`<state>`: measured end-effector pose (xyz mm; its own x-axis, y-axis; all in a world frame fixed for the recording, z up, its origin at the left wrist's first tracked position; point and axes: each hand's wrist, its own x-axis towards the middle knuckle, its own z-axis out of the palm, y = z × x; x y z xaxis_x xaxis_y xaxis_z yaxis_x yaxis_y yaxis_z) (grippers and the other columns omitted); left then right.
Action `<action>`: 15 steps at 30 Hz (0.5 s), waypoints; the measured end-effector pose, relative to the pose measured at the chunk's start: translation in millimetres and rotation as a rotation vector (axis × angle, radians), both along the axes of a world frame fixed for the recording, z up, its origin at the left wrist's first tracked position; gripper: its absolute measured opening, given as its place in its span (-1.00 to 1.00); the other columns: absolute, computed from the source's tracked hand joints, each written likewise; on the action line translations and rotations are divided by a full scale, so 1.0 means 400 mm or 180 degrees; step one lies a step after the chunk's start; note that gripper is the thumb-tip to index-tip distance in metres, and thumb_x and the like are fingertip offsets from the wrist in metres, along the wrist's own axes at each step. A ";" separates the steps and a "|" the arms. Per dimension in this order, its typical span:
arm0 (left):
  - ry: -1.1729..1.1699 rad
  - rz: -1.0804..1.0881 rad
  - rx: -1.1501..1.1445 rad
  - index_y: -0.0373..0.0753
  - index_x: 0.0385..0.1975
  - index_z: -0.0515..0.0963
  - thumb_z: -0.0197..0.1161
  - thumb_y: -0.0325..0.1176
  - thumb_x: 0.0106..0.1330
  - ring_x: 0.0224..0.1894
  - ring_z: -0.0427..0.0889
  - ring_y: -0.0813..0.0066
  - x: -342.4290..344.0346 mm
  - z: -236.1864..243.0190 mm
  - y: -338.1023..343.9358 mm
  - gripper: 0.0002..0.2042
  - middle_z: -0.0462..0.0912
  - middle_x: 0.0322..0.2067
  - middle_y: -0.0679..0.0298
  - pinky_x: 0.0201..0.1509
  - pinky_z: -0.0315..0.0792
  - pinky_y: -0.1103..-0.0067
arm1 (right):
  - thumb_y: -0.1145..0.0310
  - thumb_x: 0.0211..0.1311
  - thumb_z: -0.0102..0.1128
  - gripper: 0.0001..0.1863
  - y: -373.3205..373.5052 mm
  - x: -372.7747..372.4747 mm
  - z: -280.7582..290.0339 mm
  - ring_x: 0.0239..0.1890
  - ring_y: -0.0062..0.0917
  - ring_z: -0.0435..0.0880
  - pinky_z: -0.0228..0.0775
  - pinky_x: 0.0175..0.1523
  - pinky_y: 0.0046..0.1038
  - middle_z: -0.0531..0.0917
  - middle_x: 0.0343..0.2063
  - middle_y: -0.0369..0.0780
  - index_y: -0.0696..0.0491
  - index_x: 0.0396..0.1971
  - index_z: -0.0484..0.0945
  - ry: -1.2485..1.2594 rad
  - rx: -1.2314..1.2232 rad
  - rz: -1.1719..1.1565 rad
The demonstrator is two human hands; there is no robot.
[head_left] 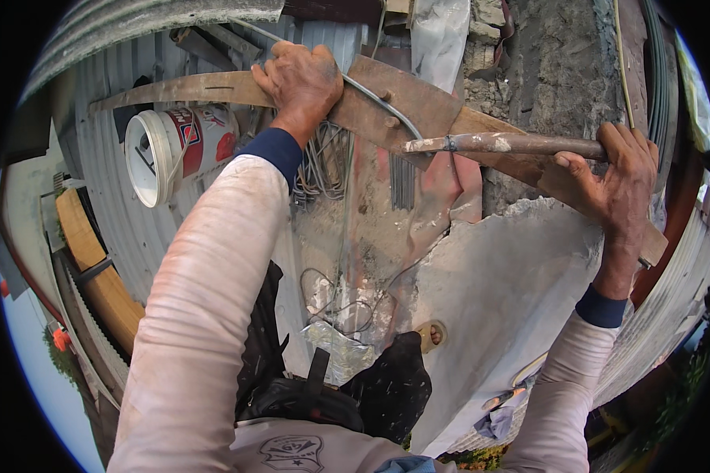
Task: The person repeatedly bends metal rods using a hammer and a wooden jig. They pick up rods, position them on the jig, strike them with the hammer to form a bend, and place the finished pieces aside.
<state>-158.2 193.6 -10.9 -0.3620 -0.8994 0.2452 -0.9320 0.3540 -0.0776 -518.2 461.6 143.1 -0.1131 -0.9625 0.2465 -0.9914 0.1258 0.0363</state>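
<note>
A long wooden board [180, 90] spans the upper middle, with a brown plate [402, 91] and short pegs on it. A thin metal rod [402, 114] lies bent along the plate, its lower end meeting a paint-spattered pipe [493, 143]. My left hand [296, 87] is closed on the rod at the board, left of the plate. My right hand [611, 173] wraps round the pipe's right end, above the board's right part.
A white bucket [150, 158] lies on its side on corrugated sheeting [114, 229]. Looped wire and bundled rods [402, 181] sit beneath the board. A pale slab [497, 292] is at lower right; rough concrete [544, 71] lies beyond. A sandalled foot [432, 335] shows below.
</note>
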 end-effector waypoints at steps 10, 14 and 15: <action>0.0044 0.0155 0.0510 -0.71 0.01 0.51 0.24 -0.15 0.43 0.26 0.58 -0.26 -0.018 0.033 0.003 -0.45 0.60 0.05 -0.20 0.62 -0.20 -0.23 | -0.44 0.11 0.49 -0.25 0.247 0.381 -0.055 -0.42 -0.27 0.49 0.18 -0.19 -0.22 0.44 -0.55 -0.24 0.02 -0.53 0.44 0.0225 -0.0448 -0.1505; 0.0452 0.0364 0.0839 -0.83 0.10 0.45 0.23 -0.09 0.45 0.32 0.55 -0.28 -0.042 0.071 0.007 -0.32 0.58 0.08 -0.26 0.68 -0.26 -0.18 | -0.51 0.03 0.49 -0.21 0.247 0.314 -0.051 -0.51 -0.30 0.40 0.13 -0.25 -0.24 0.40 -0.63 -0.27 -0.02 -0.62 0.40 0.0181 -0.0371 -0.1377; 0.0369 0.0349 0.0800 -0.82 0.10 0.45 0.23 -0.09 0.45 0.33 0.55 -0.27 -0.041 0.076 0.012 -0.33 0.58 0.09 -0.26 0.67 -0.25 -0.18 | -0.48 0.03 0.50 -0.23 0.248 0.299 -0.049 -0.52 -0.30 0.42 0.14 -0.25 -0.23 0.43 -0.65 -0.27 -0.03 -0.63 0.42 0.0161 -0.0331 -0.1282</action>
